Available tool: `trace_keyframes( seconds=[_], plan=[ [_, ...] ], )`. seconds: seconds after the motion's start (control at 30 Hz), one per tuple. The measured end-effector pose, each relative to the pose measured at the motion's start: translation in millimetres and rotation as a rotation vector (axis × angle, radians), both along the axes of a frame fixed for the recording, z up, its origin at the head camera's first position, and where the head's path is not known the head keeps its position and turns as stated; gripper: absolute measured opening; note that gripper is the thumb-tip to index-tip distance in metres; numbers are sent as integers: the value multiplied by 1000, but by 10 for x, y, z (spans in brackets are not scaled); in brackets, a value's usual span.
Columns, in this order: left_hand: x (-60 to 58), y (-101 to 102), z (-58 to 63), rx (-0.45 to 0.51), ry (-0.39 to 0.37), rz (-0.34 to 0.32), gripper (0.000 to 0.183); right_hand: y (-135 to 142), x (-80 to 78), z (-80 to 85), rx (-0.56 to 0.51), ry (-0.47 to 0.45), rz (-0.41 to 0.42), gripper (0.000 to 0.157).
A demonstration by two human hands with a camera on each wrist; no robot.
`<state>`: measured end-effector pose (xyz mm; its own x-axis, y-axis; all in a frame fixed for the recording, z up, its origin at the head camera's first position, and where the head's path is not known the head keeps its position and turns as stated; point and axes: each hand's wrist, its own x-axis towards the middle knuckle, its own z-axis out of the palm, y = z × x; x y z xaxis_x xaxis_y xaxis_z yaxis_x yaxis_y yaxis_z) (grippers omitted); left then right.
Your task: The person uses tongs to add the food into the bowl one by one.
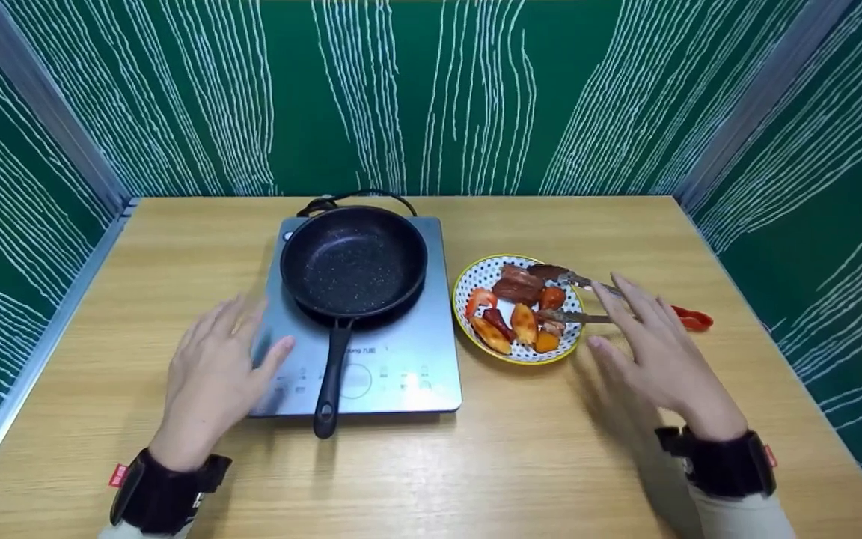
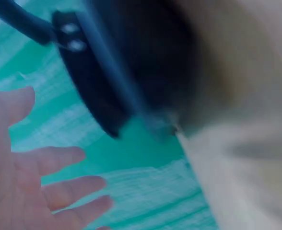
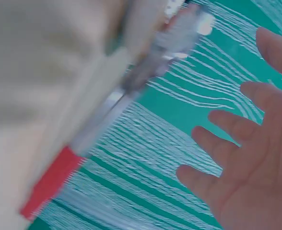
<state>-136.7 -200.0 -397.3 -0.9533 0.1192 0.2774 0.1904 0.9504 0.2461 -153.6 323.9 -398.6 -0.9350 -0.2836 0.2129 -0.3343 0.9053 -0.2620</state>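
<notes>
My left hand [image 1: 214, 367] hovers by the left edge of the induction cooktop [image 1: 408, 389], fingers extended and holding nothing. A black frying pan [image 1: 356, 262] sits on the cooktop, its handle pointing toward me. On the right, my right hand [image 1: 659, 355] is held over the handles of metal tongs [image 1: 588, 317] with a red end [image 1: 693, 318], fingers spread; no grip shows. The tongs' tips lie on a dotted, yellow-rimmed plate [image 1: 465, 322] of food, including brown meat [image 1: 518, 284] and a tomato slice [image 1: 481, 301]. Both wrist views show spread fingers and empty palms.
Wooden table [image 1: 416, 479] underlies everything. A black cable [image 1: 375, 193] loops behind the cooktop. Green panels [image 1: 416, 97] with white streaks stand at the back and both sides, joined by grey posts [image 1: 768, 97].
</notes>
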Motion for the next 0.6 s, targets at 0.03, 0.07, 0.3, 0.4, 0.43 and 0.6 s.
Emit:
trace_keyframes(
  seconds=[0.03,0.07,0.3,0.4,0.43,0.6],
  plan=[
    [9,57,34,13,4,-9,75,-15,-23,54,-3,0,14,70],
    [21,115,65,27,1,-16,75,-31,-39,108,-9,-4,25,70],
    [87,489,159,82,-138,-30,75,-163,-156,369,-70,-17,55,72],
    [95,585,135,72,-239,-26,79,-217,-189,401,-86,-35,51,70],
    [97,605,123,69,-268,-24,78,-231,-198,403,-87,-44,53,69],
    [91,650,86,98,-368,-31,60,-262,-234,376,-71,-97,66,65]
  ],
)
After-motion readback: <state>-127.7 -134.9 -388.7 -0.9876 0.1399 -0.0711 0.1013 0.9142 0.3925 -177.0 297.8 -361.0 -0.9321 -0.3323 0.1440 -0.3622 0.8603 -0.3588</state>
